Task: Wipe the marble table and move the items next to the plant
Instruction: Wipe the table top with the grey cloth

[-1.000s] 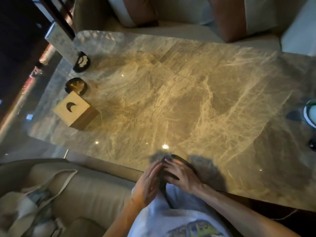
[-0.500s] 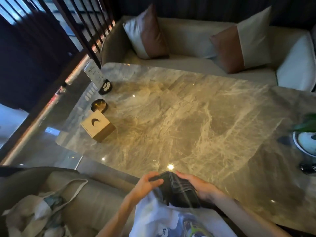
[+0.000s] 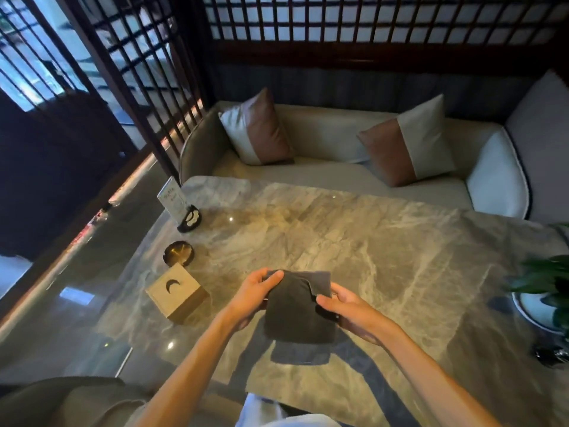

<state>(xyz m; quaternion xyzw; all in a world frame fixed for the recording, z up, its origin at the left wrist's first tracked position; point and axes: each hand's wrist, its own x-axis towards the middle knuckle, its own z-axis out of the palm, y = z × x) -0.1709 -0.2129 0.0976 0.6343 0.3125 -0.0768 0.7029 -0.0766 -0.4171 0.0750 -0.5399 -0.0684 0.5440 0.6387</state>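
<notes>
I hold a dark grey folded cloth [image 3: 295, 306] above the marble table [image 3: 385, 257], near its front middle. My left hand [image 3: 255, 295] grips the cloth's left edge and my right hand [image 3: 348, 308] pinches its right side. At the table's left end stand a wooden tissue box [image 3: 177, 291] with a crescent slot, a round dark ashtray [image 3: 178, 252] and a card sign in a black holder [image 3: 181, 208]. The green plant [image 3: 551, 278] in a white pot sits at the far right edge.
A beige sofa [image 3: 323, 140] with two brown-and-cream cushions runs behind the table. Dark lattice screens stand at the back and left. A beige seat lies at the lower left. A small dark shiny object [image 3: 551, 354] rests near the plant.
Both hands have lifted the cloth from my lap up over the table and spread it wider. My view has tilted upward, showing the sofa and screens.
</notes>
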